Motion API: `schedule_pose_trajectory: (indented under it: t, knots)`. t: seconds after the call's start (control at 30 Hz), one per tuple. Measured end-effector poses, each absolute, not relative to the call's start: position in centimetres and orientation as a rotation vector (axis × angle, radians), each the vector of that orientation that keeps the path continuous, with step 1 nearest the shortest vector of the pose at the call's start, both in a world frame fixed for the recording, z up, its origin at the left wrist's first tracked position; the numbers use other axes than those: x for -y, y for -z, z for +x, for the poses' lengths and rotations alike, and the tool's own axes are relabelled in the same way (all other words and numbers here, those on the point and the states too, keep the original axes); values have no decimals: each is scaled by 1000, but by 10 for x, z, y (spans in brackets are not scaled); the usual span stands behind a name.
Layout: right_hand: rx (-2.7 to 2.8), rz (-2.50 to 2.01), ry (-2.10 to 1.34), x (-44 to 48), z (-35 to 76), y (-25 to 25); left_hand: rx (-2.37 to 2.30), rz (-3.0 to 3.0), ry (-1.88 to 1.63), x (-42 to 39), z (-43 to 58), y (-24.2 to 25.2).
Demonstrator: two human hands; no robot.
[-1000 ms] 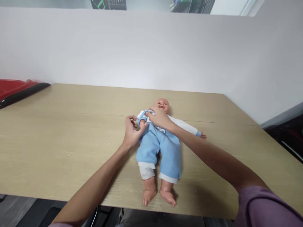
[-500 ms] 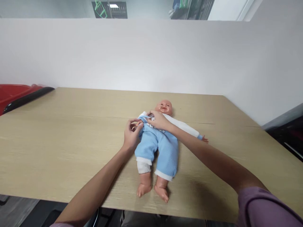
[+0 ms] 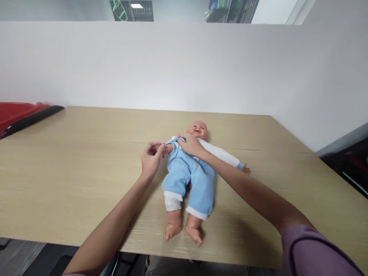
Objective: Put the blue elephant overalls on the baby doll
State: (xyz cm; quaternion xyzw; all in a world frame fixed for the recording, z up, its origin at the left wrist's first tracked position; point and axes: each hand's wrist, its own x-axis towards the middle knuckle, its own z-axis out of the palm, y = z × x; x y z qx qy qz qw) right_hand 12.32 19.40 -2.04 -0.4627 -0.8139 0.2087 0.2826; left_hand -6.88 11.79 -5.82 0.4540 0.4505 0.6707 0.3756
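Note:
A baby doll (image 3: 189,178) in a light blue and white suit lies on its back on the wooden table (image 3: 71,176), head away from me, bare feet near the front edge. My left hand (image 3: 151,158) is closed in a pinch on the doll's small hand at its near arm. My right hand (image 3: 189,145) is closed on the blue sleeve cuff at the doll's shoulder and chest. The doll's other arm, in a white sleeve (image 3: 222,155), stretches out to the right.
A white partition wall (image 3: 184,65) runs behind the table. A red and black object (image 3: 20,115) lies at the far left edge. Dark furniture (image 3: 349,161) stands beyond the table's right side.
My left hand has drawn the doll's hand out to the left, away from the sleeve my right hand holds. The doll has shifted slightly left and up in view.

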Motion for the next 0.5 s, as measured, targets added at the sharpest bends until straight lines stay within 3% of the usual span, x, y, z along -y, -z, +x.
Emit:
schedule_pose_trajectory:
  t: [0.5]
  knots:
    - [2272,-1559,-284,-209,123,1,-965,901,-1768,-149,-115,61]
